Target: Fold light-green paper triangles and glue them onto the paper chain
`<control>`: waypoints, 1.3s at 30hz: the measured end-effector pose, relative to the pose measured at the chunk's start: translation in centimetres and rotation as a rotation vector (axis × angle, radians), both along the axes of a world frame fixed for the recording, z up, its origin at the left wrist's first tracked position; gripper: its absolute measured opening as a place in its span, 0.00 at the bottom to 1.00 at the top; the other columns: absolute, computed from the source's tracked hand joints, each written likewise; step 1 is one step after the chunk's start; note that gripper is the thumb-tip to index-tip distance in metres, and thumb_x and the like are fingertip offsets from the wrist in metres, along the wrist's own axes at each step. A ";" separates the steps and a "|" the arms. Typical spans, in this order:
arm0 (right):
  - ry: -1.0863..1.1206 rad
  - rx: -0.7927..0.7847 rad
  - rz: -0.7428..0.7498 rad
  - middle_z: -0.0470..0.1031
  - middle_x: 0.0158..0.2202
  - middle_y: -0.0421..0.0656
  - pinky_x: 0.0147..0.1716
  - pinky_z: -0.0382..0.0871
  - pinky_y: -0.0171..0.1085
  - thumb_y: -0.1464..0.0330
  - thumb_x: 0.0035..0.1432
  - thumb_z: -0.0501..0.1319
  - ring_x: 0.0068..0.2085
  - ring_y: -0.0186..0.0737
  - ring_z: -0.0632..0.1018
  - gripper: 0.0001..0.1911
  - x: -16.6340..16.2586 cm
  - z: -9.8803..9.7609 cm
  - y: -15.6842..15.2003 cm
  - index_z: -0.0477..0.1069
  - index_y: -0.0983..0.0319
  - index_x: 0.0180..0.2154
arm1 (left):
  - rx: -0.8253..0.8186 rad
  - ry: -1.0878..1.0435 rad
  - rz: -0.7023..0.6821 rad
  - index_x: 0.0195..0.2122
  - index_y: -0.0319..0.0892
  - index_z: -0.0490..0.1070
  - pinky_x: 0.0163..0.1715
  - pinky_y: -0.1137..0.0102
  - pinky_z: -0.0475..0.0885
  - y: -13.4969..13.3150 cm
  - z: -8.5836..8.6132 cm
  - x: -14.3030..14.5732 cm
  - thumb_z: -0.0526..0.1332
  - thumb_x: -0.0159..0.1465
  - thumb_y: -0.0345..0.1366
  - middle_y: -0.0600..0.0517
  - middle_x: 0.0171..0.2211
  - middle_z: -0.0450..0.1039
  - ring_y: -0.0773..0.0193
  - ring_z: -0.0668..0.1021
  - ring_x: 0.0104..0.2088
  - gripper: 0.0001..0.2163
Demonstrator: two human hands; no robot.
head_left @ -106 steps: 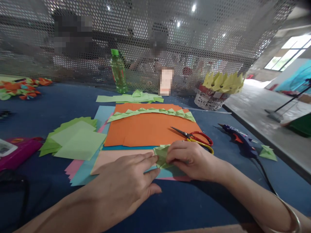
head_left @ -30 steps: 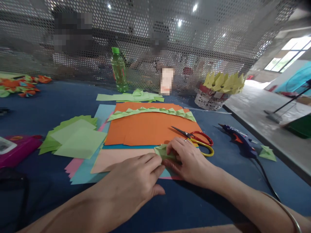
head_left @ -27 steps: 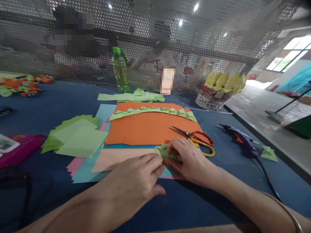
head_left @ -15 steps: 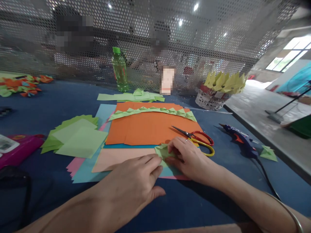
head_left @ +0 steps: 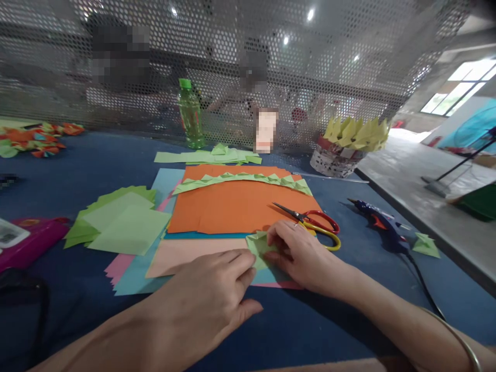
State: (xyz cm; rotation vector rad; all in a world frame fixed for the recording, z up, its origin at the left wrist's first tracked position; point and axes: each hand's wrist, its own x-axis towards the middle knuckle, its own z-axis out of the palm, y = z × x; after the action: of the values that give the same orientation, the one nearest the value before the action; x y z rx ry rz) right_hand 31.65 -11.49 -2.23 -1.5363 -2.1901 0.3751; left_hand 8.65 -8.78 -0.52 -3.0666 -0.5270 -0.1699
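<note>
A small folded piece of light green paper (head_left: 257, 243) lies between my hands, on top of a stack of coloured sheets. My right hand (head_left: 296, 248) pinches its right side, fingers curled and partly hiding it. My left hand (head_left: 225, 274) rests palm down at the left edge of the piece, fingers extended and thumb held apart. Just beyond my right hand are the scissors (head_left: 296, 214) with red and yellow handles, lying on orange paper (head_left: 228, 206). A strip of folded green points (head_left: 242, 178) curves across the orange sheets.
Green paper squares (head_left: 124, 227) lie left, near a magenta object (head_left: 34, 237). On the right are a glue gun (head_left: 382, 222), a folded green piece (head_left: 426, 244) and a basket (head_left: 335, 155) of yellow paper points. A bottle (head_left: 190, 116) stands before the perforated screen (head_left: 232, 46).
My left fingers have drawn back very slightly from the folded green paper, showing more of it. The right hand keeps its pinch; the whole view has shifted a little.
</note>
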 end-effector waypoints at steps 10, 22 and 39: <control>0.024 -0.049 -0.032 0.72 0.34 0.38 0.34 0.61 0.36 0.69 0.58 0.68 0.33 0.37 0.71 0.13 -0.2 0.3 0.1 0.64 0.59 0.37 | -0.029 -0.012 0.015 0.45 0.36 0.78 0.38 0.59 0.80 -0.1 -0.1 0.2 0.65 0.67 0.42 0.42 0.45 0.79 0.49 0.81 0.41 0.13; 0.201 -0.134 0.227 0.71 0.42 0.42 0.43 0.68 0.36 0.74 0.71 0.51 0.42 0.36 0.73 0.17 2.2 1.4 1.2 0.71 0.56 0.55 | 0.036 -0.121 -0.081 0.45 0.37 0.78 0.39 0.61 0.78 0.3 -0.2 -0.2 0.67 0.67 0.38 0.43 0.45 0.79 0.51 0.81 0.41 0.10; 0.139 0.001 0.272 0.73 0.38 0.41 0.43 0.69 0.34 0.83 0.60 0.59 0.41 0.36 0.75 0.12 1.8 1.5 0.9 0.71 0.61 0.38 | 0.147 -0.374 -0.041 0.47 0.34 0.76 0.35 0.58 0.78 0.6 0.4 -0.1 0.50 0.75 0.34 0.42 0.42 0.79 0.51 0.81 0.39 0.15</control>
State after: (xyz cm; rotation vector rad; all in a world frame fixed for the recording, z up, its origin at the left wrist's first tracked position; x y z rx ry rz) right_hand 33.45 -10.60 -0.68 -1.1748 -2.2902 0.5480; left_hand 8.59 -8.19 -0.10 -2.9099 -0.4378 -0.7564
